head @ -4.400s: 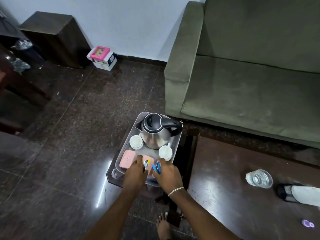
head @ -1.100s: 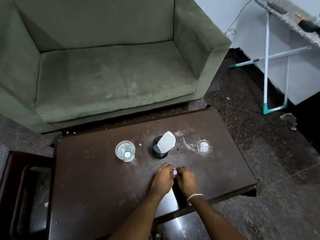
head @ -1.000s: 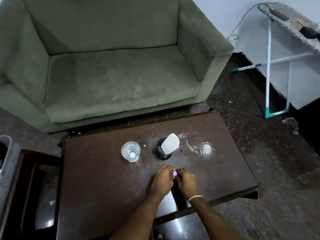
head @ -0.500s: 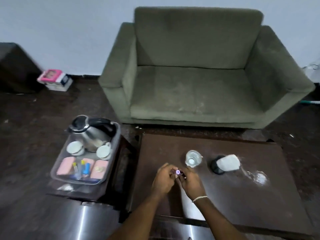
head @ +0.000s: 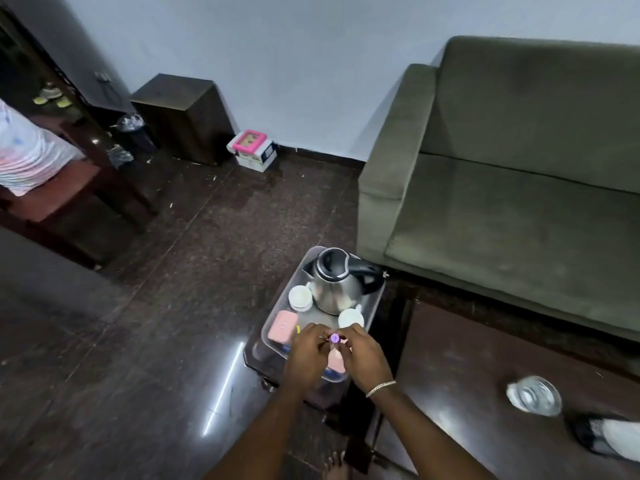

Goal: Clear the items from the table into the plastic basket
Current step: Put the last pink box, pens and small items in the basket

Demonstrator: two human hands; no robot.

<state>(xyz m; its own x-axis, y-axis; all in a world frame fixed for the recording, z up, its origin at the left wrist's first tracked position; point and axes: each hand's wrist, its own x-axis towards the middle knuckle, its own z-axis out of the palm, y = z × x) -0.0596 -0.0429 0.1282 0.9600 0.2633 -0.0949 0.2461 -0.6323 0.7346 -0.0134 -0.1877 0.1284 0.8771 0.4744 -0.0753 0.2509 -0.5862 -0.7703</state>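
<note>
A small purple round item [head: 334, 338] is pinched between my left hand [head: 306, 355] and my right hand [head: 363, 356], just above the near half of the clear plastic basket [head: 266, 329]. The basket holds a steel kettle [head: 337, 285] with a black handle, two white cups [head: 300, 296] [head: 350, 318], and a pink case [head: 282, 325]; other small items lie under my hands, mostly hidden. On the dark wooden table [head: 467, 368] at the right stand a drinking glass [head: 534, 399] and a black holder with white paper [head: 604, 436].
The basket rests on a small dark side stand [head: 254, 358]. A green sofa [head: 512, 188] fills the right. A dark cabinet [head: 183, 116] and a pink-and-white box [head: 252, 154] stand by the far wall. A chair with cloth [head: 31, 157] is at the left.
My view has swung left from the table to the basket. Both hands carried the purple item from above the table to above the basket's near half.
</note>
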